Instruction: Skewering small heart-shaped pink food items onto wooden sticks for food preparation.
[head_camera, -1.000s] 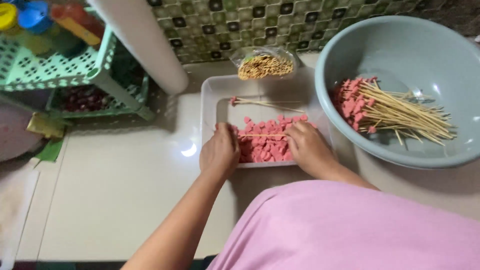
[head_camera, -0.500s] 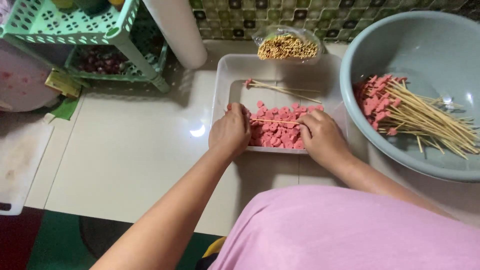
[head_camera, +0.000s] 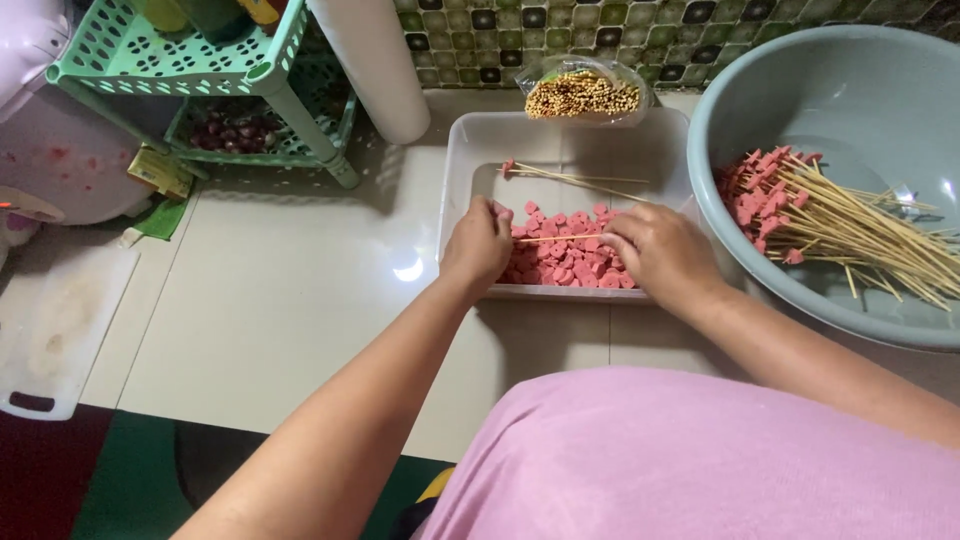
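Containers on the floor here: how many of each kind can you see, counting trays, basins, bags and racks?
Clear plastic tray: 1
Grey-green basin: 1
Clear bag of bare sticks: 1
Green plastic rack: 1
Total: 4

Free room and obstacles as I see them. Bare floor tiles (head_camera: 300, 300) left of the white tray (head_camera: 470, 150) give my left hand (head_camera: 480, 245) open passage. The grey basin (head_camera: 850, 90) touches the tray's right side, hemming my right hand (head_camera: 660, 250). Behind, a white cylinder (head_camera: 375, 60), a green rack (head_camera: 190, 70) and a bag of sticks (head_camera: 582, 95) block the way.
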